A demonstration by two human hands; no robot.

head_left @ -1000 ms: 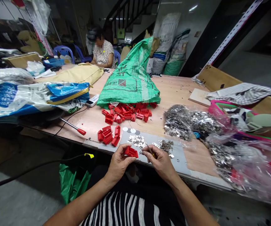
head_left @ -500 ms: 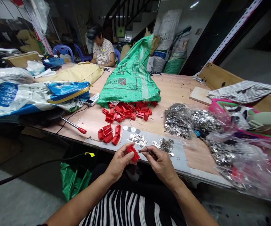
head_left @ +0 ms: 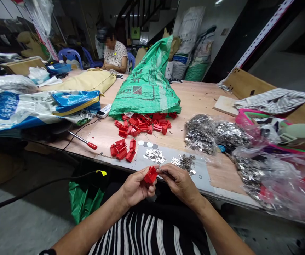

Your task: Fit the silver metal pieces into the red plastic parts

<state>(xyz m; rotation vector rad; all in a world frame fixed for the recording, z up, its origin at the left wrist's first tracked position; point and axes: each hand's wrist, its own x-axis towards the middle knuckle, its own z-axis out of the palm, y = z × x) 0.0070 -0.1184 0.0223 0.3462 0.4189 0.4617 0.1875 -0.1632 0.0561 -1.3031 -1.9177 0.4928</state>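
Observation:
My left hand (head_left: pixel 139 186) is closed round a red plastic housing (head_left: pixel 150 175), its open hollow side turned up towards me. My right hand (head_left: pixel 179 180) pinches a slim tool (head_left: pixel 163 172), which is mostly hidden by the fingers; its tip meets the right edge of the housing. Whether a small metal piece sits at that tip I cannot make out. Just beyond the hands, on a grey mat (head_left: pixel 202 177), lie a heap of shiny metal pieces (head_left: pixel 154 156) and a darker heap of metal pieces (head_left: pixel 186 163). Several loose red housings (head_left: pixel 122 150) rest left of the mat.
A green woven sack (head_left: pixel 147 92) spills more red housings (head_left: pixel 142 125) onto the table. Plastic bags of metal parts (head_left: pixel 201 134) and a pink basket (head_left: pixel 244 118) stand at right. A red-handled rod (head_left: pixel 91 146) lies at left. Another person (head_left: pixel 115 58) sits across the table.
My left hand has turned the red housing so its hollow side shows. The tool's tip has come up against it, and my right fingers now cover more of the tool.

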